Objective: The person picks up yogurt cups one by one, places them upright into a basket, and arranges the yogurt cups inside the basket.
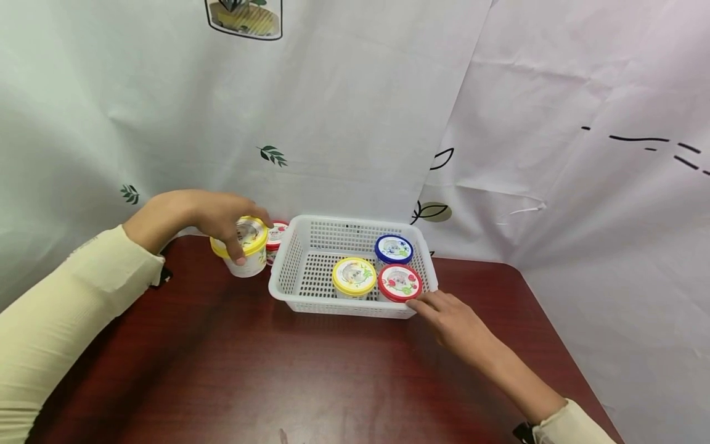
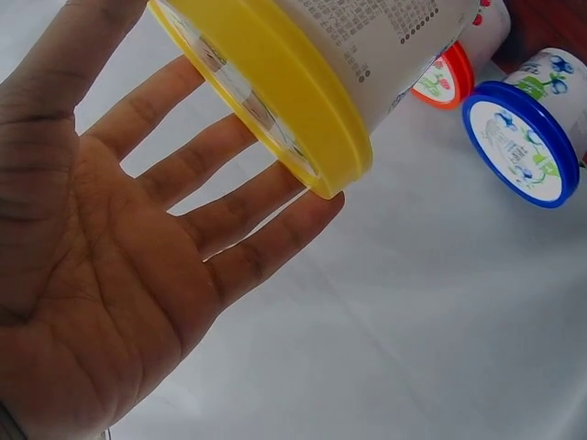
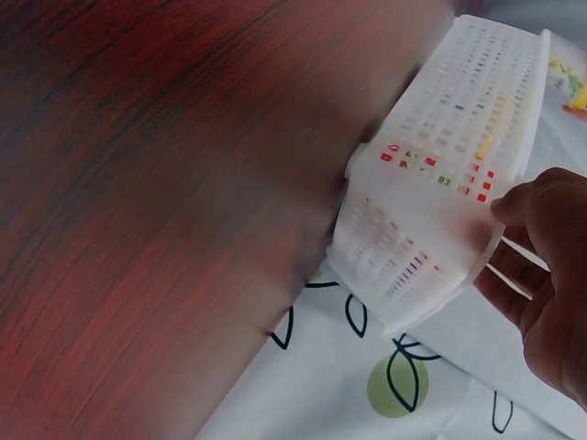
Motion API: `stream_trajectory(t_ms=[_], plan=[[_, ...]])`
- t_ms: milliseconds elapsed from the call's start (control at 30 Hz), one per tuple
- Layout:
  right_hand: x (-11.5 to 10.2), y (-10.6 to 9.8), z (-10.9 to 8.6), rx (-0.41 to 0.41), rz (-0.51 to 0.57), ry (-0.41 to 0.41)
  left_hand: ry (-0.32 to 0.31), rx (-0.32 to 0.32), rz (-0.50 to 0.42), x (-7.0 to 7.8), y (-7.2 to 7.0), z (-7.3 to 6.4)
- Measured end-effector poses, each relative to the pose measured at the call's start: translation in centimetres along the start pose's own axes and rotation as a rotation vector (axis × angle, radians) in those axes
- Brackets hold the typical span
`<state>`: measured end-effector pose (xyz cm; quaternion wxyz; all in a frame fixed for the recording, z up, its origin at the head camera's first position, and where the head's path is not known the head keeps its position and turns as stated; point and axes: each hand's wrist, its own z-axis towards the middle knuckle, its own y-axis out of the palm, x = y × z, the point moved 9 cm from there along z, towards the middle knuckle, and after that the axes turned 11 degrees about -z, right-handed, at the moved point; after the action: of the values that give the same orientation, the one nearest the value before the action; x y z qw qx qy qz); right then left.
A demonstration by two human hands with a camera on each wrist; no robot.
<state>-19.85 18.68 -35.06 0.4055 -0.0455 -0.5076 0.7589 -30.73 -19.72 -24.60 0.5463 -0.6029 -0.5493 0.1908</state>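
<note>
Just left of the white basket, a yellow-lidded tub is gripped by its lid in the left hand; the right hand pinches the basket's near right rim. Three tubs stand inside; a red-lidded tub shows between.

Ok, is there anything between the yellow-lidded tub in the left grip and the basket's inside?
Yes: a red-lidded tub, partly hidden behind the yellow-lidded tub, stands between it and the basket, whose raised left wall is also in the way.
</note>
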Motion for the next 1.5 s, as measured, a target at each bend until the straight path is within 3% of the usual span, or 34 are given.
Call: stream_trajectory(t_ms=[567,1000,1500], plan=[[0.1,0.2,-0.1,-0.01,-0.001,0.013,0.032,-0.016,0.001,2.4,0.2,0.5],[0.1,0.3,-0.2,-0.012,0.01,0.021,0.045,-0.028,0.01,5.4,0.4,2.0],[0.2,0.3,-0.2,-0.008,0.005,0.018,0.048,-0.089,0.043,6.8,1.6,4.0]])
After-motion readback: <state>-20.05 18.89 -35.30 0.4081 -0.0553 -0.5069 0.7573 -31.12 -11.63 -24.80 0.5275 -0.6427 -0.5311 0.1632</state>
